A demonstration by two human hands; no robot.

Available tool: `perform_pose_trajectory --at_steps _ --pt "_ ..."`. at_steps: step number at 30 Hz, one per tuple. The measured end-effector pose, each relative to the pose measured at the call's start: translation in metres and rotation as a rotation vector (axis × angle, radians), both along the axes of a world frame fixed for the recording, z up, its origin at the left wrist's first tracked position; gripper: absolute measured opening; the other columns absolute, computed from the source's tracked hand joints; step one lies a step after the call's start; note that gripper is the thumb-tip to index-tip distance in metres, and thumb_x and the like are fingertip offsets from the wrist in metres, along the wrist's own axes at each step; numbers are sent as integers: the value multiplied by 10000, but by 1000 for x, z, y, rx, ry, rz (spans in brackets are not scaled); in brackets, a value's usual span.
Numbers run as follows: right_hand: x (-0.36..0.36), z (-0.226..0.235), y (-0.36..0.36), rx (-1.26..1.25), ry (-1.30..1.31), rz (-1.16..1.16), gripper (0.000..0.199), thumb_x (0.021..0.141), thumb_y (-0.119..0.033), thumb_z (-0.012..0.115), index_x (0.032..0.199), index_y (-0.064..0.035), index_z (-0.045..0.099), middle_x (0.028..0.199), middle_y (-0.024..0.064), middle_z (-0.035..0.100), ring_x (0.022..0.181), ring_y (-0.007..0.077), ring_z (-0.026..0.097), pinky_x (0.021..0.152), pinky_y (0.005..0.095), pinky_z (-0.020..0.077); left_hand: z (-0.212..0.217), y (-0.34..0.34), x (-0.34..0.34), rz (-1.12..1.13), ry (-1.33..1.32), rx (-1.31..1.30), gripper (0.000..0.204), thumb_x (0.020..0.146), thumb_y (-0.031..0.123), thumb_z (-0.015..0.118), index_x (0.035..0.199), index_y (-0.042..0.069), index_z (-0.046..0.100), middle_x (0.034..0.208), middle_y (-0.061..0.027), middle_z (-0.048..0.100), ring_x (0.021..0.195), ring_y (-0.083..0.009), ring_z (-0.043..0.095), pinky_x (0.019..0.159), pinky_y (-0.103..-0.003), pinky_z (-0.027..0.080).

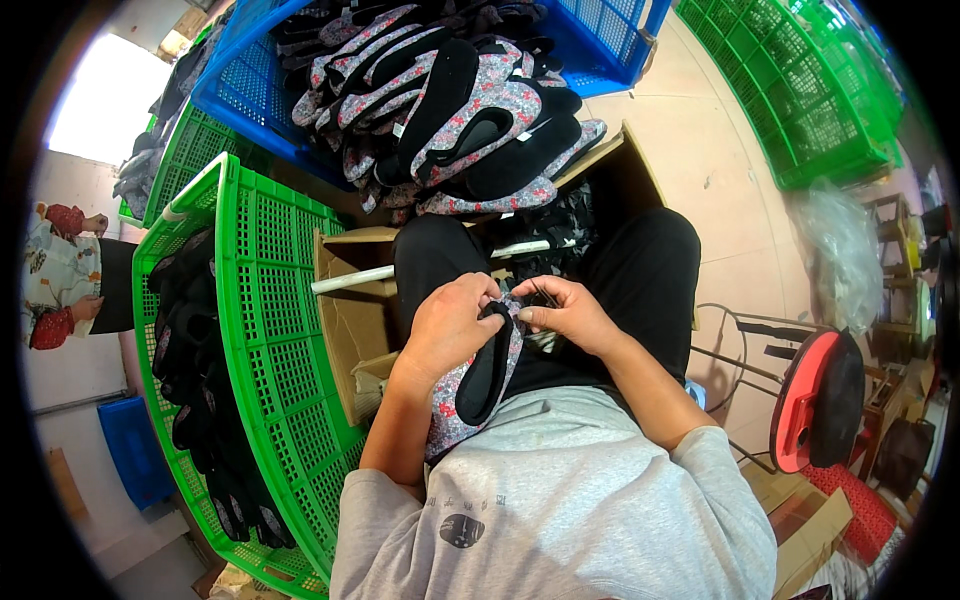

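I see a slipper (482, 378) between the left hand (450, 322) and the right hand (572, 314). Ahead of both stands a crate (240, 95) heaped with more slippers (450, 115); left of the left hand, past a carton (340, 350), another crate (285, 300) holds footwear (190, 375). Well right of the right hand is a stool (793, 405).

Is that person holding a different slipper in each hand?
No, the left hand and right hand are both at the same end of one flowered slipper.

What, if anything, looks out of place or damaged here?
Mostly just untidiness: slippers are heaped in a jumble past the near side of the blue crate, and clear plastic sits crumpled at the right. Nothing looks plainly damaged.
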State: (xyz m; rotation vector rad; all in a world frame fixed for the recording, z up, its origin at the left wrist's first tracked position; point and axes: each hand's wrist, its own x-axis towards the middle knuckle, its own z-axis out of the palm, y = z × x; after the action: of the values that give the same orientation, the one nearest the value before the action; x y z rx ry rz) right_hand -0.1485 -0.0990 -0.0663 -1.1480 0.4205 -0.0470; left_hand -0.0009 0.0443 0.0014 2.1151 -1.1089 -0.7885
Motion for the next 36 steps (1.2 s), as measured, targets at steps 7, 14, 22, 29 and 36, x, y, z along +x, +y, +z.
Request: perform_pose_trajectory --at_steps 7,14,22,29,36 --pt "16 -5 15 -66 53 -16 196 894 -155 723 1030 -39 643 725 -23 606 634 36 550 564 203 445 -7 0 1 31 -40 -3 208 734 31 685 929 26 615 754 -88 610 675 -195 582 645 -326 481" --pt "19 -23 19 -56 58 -189 98 912 -113 683 914 -44 614 699 -18 586 614 39 537 546 211 426 -4 1 0 63 45 -28 224 716 -4 694 920 14 603 743 -75 605 655 -164 551 637 -304 470" --pt "4 -16 -17 -64 231 -453 115 929 -173 654 869 -95 594 675 -31 566 545 27 419 484 183 298 8 8 5 139 233 -26 176 738 10 687 901 5 621 733 -87 619 673 -169 590 651 -302 484" --pt "-10 -58 -22 -271 312 -189 293 901 -244 695 1069 -13 631 857 29 648 729 78 529 677 239 440 10 9 4 128 175 -47 220 718 -29 698 900 17 585 744 22 518 661 -50 462 597 -220 420" --pt "-9 -29 -2 -267 178 -51 746 869 -264 748 1455 -3 367 1279 147 556 1024 151 588 881 291 493 13 13 2 71 -104 33 354 673 100 745 977 22 581 773 -65 560 706 -189 556 656 -319 476"
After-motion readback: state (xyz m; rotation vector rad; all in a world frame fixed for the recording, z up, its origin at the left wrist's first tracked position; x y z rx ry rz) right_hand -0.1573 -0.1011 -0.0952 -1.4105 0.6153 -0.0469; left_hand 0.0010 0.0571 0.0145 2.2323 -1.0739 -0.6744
